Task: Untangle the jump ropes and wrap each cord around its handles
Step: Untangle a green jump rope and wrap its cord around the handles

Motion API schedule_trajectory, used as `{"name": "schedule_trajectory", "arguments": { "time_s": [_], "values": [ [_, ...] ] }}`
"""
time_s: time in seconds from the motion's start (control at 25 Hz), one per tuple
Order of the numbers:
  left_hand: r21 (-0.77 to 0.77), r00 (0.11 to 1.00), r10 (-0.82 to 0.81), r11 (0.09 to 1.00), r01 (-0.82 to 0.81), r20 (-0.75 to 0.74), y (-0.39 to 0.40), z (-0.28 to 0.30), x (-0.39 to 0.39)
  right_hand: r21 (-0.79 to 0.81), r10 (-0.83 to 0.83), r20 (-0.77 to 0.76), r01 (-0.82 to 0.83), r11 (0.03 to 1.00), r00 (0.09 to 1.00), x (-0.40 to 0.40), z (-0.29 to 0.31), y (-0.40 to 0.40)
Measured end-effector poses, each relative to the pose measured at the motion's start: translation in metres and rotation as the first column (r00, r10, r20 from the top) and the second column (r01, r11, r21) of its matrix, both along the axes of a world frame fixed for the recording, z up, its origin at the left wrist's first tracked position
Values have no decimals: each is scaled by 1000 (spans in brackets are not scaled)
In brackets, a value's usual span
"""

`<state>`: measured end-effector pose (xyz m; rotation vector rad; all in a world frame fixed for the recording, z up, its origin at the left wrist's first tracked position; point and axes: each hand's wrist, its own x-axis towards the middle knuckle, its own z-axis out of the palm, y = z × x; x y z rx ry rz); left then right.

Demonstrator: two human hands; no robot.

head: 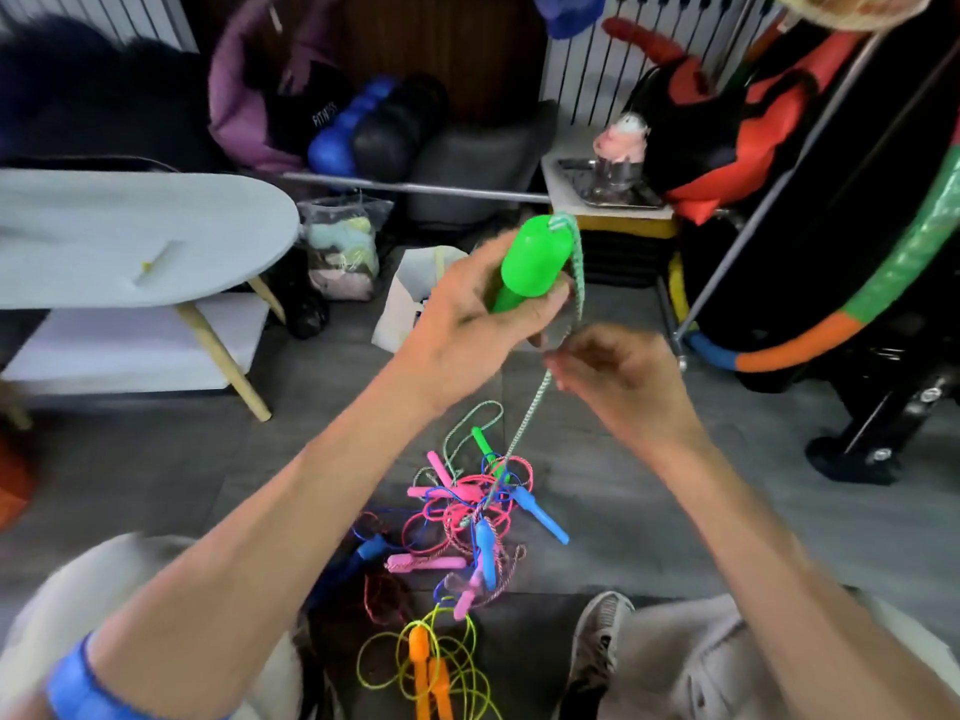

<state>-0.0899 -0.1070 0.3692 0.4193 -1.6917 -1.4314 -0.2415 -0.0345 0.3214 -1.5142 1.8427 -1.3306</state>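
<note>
My left hand (467,324) grips a bright green jump-rope handle (532,262), held up with its cord end pointing away. A pale green braided cord (575,267) leaves the handle's top and drops past my right hand (618,376), which pinches it just below the handle. The cord (514,449) runs down to a tangled pile of ropes (467,511) on the floor, with pink, blue and a second green handle (482,440). Nearer my feet lies a yellow cord with orange handles (428,672).
A white oval low table (130,236) stands at the left. A white bag (410,298) and a clear bag of soft items (343,246) sit behind my hands. A colourful hoop (831,330) and black stand are at the right. My shoe (597,646) is beside the pile.
</note>
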Motion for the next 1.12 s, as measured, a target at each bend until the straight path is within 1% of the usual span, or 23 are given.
{"name": "schedule_trajectory", "arguments": {
  "time_s": [0.08,0.12,0.16,0.2,0.24,0.28,0.32,0.36,0.4,0.44,0.48,0.52,0.56,0.6,0.64,0.68,0.72,0.8,0.88,0.96,1.0,1.04,1.12],
  "values": [
    [64,998,-66,996,65,5,3,-3,2,121,23,-24,-20,992,999,3,-27,-9],
    [83,997,-81,993,80,12,3,-6,1,247,127,19,-128,960,992,7,-41,-16],
    [104,995,-94,990,93,10,2,-11,-1,403,253,118,-279,871,960,11,-55,-23],
    [146,994,-109,983,110,-13,2,-15,-2,542,354,253,-435,719,900,17,-68,-26],
    [205,991,-115,971,126,-65,-1,-17,-1,643,428,343,-541,541,836,22,-82,-29],
    [281,984,-106,949,142,-141,-6,-17,2,719,497,347,-566,403,795,24,-99,-31],
    [357,972,-79,921,156,-220,-13,-16,6,789,574,246,-505,350,781,24,-110,-32],
    [419,959,-37,894,157,-282,-21,-16,12,837,635,64,-388,386,770,20,-118,-34],
    [463,947,11,874,147,-320,-28,-15,19,835,636,-141,-254,488,758,17,-119,-36],
    [491,936,45,859,142,-349,-37,-15,25,768,565,-291,-164,619,772,13,-117,-41],
    [520,928,68,842,144,-367,-45,-15,28,640,416,-299,-142,755,859,9,-106,-48],
    [543,934,83,830,128,-346,-52,-18,28,469,222,-131,-137,873,966,3,-87,-53],
    [549,962,94,833,64,-255,-56,-22,26,278,83,165,-127,952,983,-2,-61,-57],
    [514,991,113,856,-60,-72,-57,-25,22,71,60,454,-103,992,889,-7,-34,-60],
    [423,976,138,884,-198,169,-57,-31,17,-110,138,647,-88,990,750,-10,-9,-61],
    [303,906,121,917,-259,406,-52,-36,12,-249,245,751,-81,965,613,-12,8,-60],
    [204,803,52,955,-213,593,-44,-42,6,-344,336,802,-79,936,494,-11,23,-59],
    [156,660,-126,988,13,740,-25,-52,-5,-437,444,845,-93,895,297,-8,35,-56],
    [143,708,-177,984,109,684,-13,-58,-13,-470,474,864,-67,880,167,-11,37,-55],
    [152,844,-100,988,22,528,-16,-60,-15,-400,400,897,-40,916,187,-19,32,-57],
    [208,909,-45,977,-47,415,-21,-57,-13,-313,320,913,-67,947,252,-23,27,-60],
    [293,958,5,952,-92,286,-28,-55,-11,-183,220,892,-129,975,396,-23,21,-62],
    [440,996,66,894,-84,55,-36,-44,-5,186,120,578,-274,944,807,-10,-3,-65]
  ]
}}
